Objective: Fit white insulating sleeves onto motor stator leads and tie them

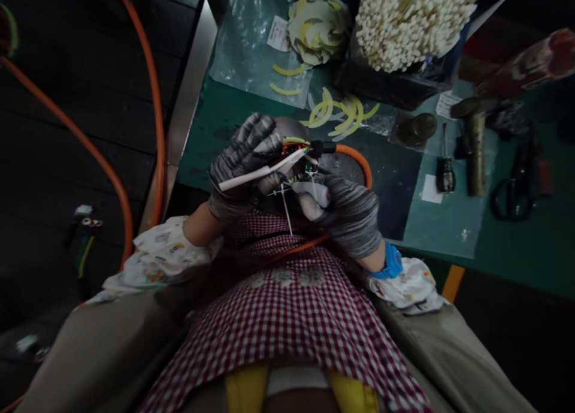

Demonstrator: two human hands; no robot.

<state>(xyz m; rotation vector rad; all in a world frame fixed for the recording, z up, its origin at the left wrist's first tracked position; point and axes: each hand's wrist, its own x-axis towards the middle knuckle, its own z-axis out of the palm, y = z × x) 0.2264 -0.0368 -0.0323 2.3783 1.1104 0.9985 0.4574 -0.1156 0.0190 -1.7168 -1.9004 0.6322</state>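
Observation:
Both hands wear grey striped gloves and work close together above my lap. My left hand (242, 161) is closed around a wire harness with coloured wires and a black connector (322, 148). A long white strip (265, 173) slants across this hand's fingers, its upper end at the wires. Below the harness hangs a thin white cable tie tail (286, 209). My right hand (350, 212) is closed in a pinch at the harness's lower right side; whatever lies between its fingertips is hidden. A thick orange cable (357, 158) curves behind the right hand.
Loose yellow-green strips (332, 110) lie on the green table (206, 125). Behind them are a bundle of such strips (318, 29) and a dark box (381, 80) of white-tipped pieces. At right lie a screwdriver (445, 170), a hammer (476, 149) and scissors (512, 197). Orange cables (150, 83) hang at left.

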